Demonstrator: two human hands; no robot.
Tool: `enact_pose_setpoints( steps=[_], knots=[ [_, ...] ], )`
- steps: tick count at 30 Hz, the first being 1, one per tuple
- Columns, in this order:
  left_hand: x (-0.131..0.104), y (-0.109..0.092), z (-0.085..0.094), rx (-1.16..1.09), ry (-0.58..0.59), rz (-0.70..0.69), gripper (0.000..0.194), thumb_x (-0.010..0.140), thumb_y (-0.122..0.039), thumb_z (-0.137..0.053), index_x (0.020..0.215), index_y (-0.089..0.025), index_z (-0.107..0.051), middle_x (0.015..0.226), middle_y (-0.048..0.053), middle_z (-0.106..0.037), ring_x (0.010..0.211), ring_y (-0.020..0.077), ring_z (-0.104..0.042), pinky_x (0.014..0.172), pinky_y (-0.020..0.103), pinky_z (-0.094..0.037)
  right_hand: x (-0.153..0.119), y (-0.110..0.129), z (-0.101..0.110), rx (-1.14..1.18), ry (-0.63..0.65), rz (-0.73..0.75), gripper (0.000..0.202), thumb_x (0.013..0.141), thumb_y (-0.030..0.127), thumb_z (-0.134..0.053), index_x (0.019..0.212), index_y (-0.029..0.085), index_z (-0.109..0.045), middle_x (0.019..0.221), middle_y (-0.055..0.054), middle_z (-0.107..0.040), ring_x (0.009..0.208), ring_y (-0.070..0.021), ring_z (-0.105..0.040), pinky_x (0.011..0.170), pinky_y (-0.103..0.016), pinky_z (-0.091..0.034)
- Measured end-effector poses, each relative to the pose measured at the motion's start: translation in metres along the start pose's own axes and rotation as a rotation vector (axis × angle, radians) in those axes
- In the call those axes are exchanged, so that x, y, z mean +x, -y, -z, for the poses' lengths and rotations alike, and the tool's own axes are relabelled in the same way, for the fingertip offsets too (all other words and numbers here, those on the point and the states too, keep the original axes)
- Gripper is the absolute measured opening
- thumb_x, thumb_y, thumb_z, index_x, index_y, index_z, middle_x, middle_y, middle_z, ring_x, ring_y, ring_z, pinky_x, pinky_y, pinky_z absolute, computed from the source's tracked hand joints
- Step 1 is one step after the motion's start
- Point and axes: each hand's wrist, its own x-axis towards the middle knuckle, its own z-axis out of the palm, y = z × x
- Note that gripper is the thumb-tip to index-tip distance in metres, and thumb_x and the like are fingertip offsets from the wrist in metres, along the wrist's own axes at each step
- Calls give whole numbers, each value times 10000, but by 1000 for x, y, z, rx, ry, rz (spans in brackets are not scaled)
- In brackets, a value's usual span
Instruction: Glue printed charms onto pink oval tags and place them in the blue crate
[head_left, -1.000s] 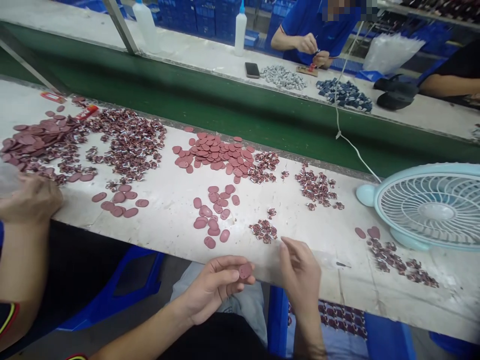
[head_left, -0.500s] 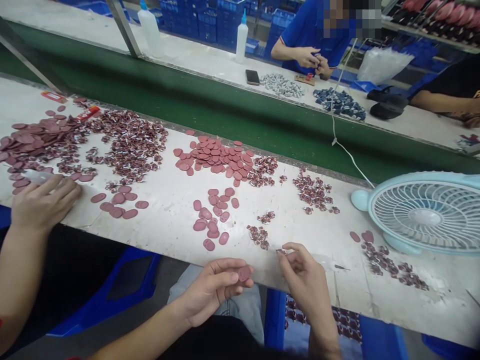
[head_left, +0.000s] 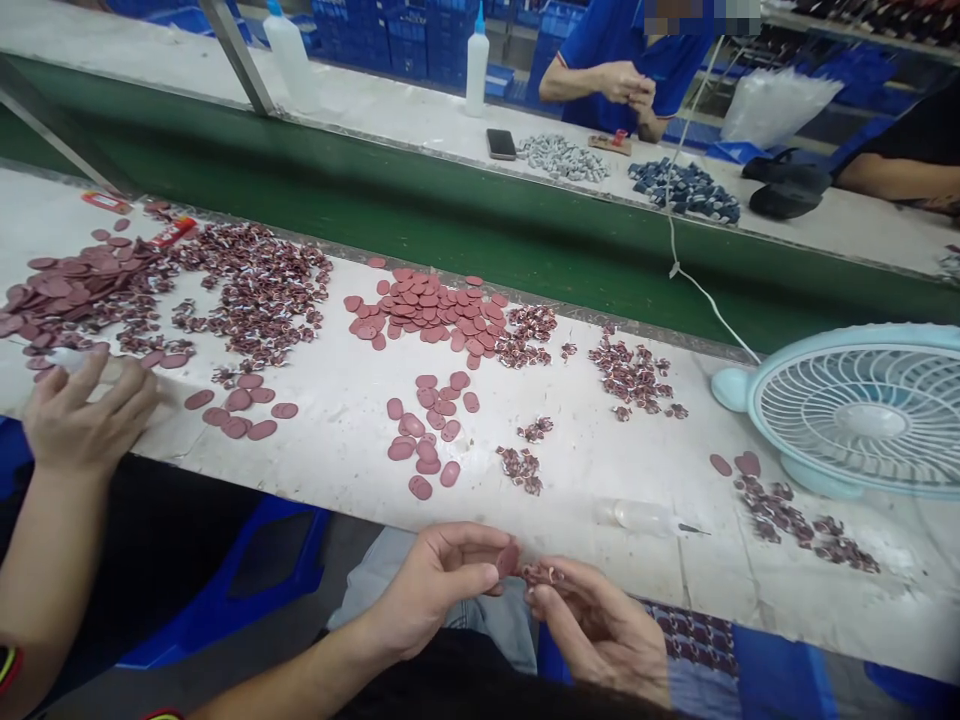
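Near the table's front edge, my left hand [head_left: 442, 590] pinches a reddish oval disc [head_left: 508, 561] between thumb and fingers. Just right of it, my right hand [head_left: 600, 625] holds a small dark-red bow-like piece [head_left: 541, 575] at its fingertips, very close to the disc. Loose oval discs [head_left: 426, 452] lie on the table beyond my left hand, with a small cluster of bow-like pieces [head_left: 521, 468] to their right. A clear bottle with a needle tip [head_left: 643, 516] lies beyond my right hand.
A light-blue fan [head_left: 862, 415] stands at the right. Larger piles of discs [head_left: 427, 308] and bow-like pieces [head_left: 259, 290] lie farther back. A neighbour's hand [head_left: 94, 410] is at the left; another person in blue [head_left: 622, 70] works across the green divider [head_left: 450, 230].
My right hand has moved left and down from the table with the small piece, close to my left hand. The disc has turned in my left fingers. The needle bottle is now uncovered.
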Motion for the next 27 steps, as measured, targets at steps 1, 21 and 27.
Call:
enact_pose_setpoints(
  steps=[1, 21, 27],
  knots=[
    [0, 0, 0, 17, 9, -15, 257, 826, -459, -1143, 1058, -370, -1078, 1151, -10, -1059, 1150, 336, -976, 962, 422, -731, 1, -2, 2, -10, 38, 31, 251, 872, 692, -1112, 992, 484, -1040, 928, -47, -1000, 766, -336, -950, 722, -459, -853],
    [-5, 0, -4, 38, 131, -10, 190, 949, -424, -1030, 825, -291, -976, 1019, -62, -1021, 1250, 386, -971, 1192, 555, -687, 24, -11, 13, -129, 343, 330, 128, 1076, 493, -989, 1186, 466, -1049, 879, -5, -936, 649, -213, -847, 568, -276, -711],
    [-4, 17, 2, 30, 85, -11, 265, 894, -535, -1118, 838, -303, -1003, 1044, -13, -1038, 1128, 326, -969, 1104, 510, -715, 20, -3, 11, -155, 328, 335, 165, 1131, 529, -923, 1216, 471, -1052, 885, -14, -945, 655, -216, -862, 577, -271, -731]
  ],
)
